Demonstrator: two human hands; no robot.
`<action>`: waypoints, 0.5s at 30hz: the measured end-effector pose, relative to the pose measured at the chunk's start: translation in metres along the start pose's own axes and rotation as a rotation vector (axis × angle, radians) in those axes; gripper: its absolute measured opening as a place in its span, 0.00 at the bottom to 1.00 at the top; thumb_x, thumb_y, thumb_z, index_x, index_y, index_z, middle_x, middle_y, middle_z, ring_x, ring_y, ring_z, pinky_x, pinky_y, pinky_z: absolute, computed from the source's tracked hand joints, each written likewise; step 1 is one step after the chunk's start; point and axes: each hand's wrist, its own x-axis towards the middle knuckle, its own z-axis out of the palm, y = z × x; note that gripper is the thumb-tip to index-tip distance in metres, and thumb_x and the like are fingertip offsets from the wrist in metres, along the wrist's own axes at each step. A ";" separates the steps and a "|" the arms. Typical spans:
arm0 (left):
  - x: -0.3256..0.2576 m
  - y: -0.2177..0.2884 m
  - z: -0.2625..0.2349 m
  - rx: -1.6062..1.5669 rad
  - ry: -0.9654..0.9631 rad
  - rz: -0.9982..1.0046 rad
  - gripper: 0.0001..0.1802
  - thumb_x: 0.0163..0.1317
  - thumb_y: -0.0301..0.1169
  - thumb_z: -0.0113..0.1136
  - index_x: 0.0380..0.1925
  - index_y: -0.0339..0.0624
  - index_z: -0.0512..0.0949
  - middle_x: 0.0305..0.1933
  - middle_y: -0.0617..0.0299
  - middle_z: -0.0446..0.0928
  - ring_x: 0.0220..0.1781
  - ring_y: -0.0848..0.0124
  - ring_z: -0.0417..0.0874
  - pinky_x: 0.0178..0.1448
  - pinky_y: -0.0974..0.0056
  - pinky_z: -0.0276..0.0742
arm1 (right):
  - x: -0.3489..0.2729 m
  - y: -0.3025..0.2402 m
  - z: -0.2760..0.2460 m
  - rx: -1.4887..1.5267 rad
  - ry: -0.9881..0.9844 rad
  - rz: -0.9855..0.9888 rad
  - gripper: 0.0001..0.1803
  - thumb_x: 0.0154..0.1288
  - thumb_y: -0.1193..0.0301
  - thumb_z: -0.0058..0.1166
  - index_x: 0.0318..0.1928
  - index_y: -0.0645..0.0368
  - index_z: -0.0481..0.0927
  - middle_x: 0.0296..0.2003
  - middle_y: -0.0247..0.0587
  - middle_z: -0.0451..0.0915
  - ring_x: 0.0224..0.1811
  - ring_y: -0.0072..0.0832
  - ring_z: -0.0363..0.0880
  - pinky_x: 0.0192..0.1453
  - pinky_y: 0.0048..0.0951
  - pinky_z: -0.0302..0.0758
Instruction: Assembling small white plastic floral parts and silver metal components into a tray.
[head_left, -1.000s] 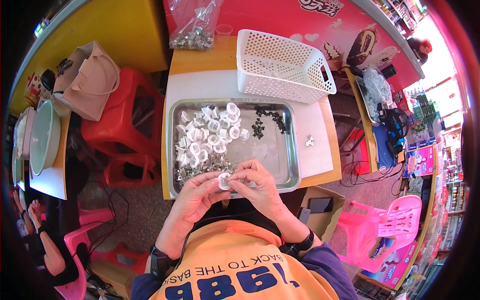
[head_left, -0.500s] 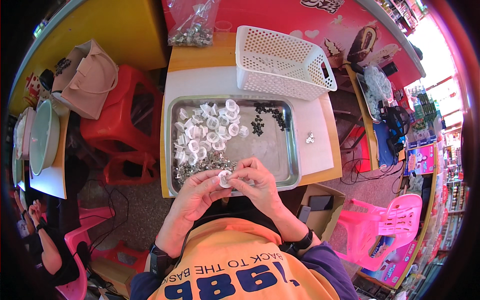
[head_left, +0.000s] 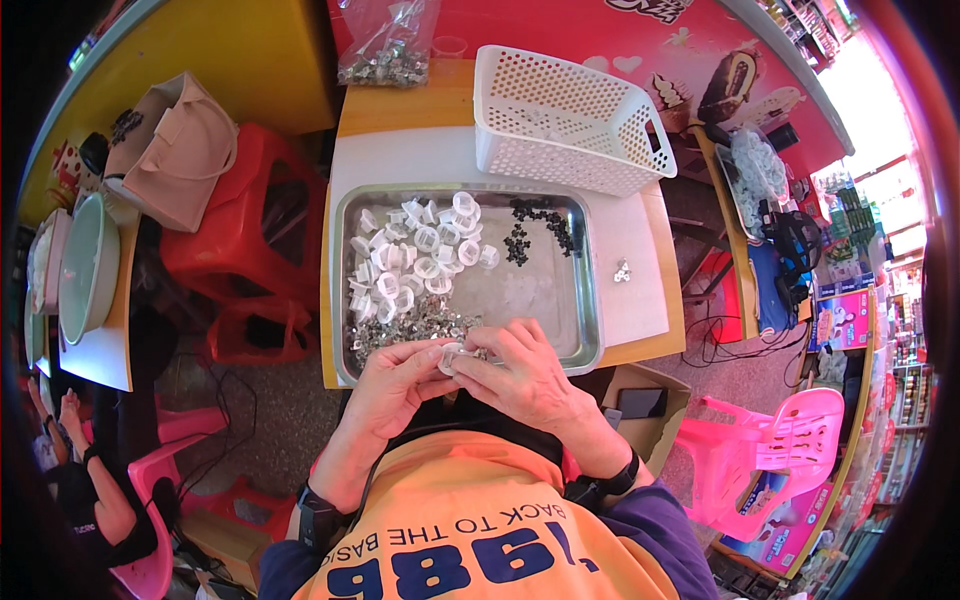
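Within left grip point(head_left: 403, 376), touching right grip point(head_left: 527, 372): white piece point(head_left: 449, 357).

Right hand point(head_left: 528, 370) rolled further over, its back turned more upward, white cap point(head_left: 447, 357) between it and left hand point(head_left: 402, 376) tipped, its round face showing less than before
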 end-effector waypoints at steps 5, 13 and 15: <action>-0.001 -0.003 0.005 0.008 -0.002 0.029 0.15 0.67 0.29 0.52 0.49 0.30 0.75 0.44 0.52 0.80 0.45 0.65 0.83 0.51 0.61 0.82 | -0.007 0.001 0.000 -0.019 -0.002 -0.002 0.16 0.50 0.71 0.64 0.43 0.51 0.81 0.41 0.32 0.73 0.37 0.29 0.72 0.45 0.33 0.65; 0.000 -0.005 0.014 0.118 0.044 0.090 0.15 0.62 0.23 0.53 0.48 0.28 0.76 0.42 0.51 0.80 0.41 0.66 0.84 0.48 0.63 0.83 | -0.018 0.005 0.005 -0.079 0.002 -0.016 0.17 0.48 0.71 0.61 0.43 0.52 0.80 0.42 0.35 0.73 0.40 0.30 0.72 0.50 0.36 0.64; 0.001 -0.007 0.012 0.150 0.052 0.131 0.13 0.61 0.23 0.54 0.45 0.28 0.77 0.40 0.53 0.81 0.39 0.69 0.84 0.45 0.64 0.84 | -0.018 0.004 0.007 -0.085 0.019 -0.031 0.20 0.45 0.71 0.62 0.44 0.51 0.80 0.42 0.34 0.73 0.41 0.30 0.72 0.51 0.36 0.64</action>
